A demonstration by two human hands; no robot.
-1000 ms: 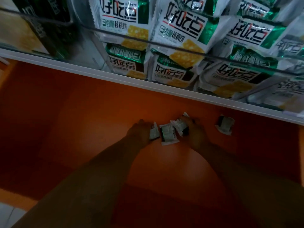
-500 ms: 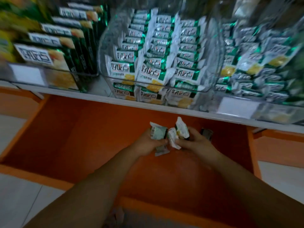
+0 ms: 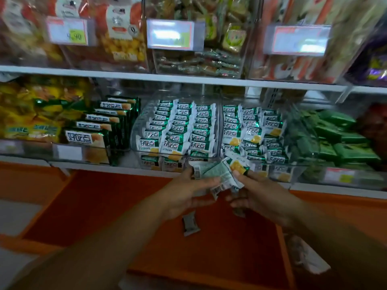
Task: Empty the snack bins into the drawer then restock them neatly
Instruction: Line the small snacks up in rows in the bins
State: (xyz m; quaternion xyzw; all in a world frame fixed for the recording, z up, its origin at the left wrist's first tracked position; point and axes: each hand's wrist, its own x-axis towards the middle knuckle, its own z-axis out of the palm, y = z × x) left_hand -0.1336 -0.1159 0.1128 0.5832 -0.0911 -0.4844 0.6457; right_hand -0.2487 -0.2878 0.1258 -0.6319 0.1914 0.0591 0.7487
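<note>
The packets (image 3: 217, 174) pinched in my left hand (image 3: 188, 191) and right hand (image 3: 257, 193) are glossy, crinkled plastic film, the bins (image 3: 135, 130) are clear shiny plastic, and the orange drawer (image 3: 104, 206) looks smooth and matt.

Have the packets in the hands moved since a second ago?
Yes. The held packets have risen from the orange drawer floor to the level of the white shelf edge.

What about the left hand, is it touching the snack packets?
Touching. The head view shows the left hand gripping the snack packets, with its thumb and fingers pressed right against the wrappers.
</note>
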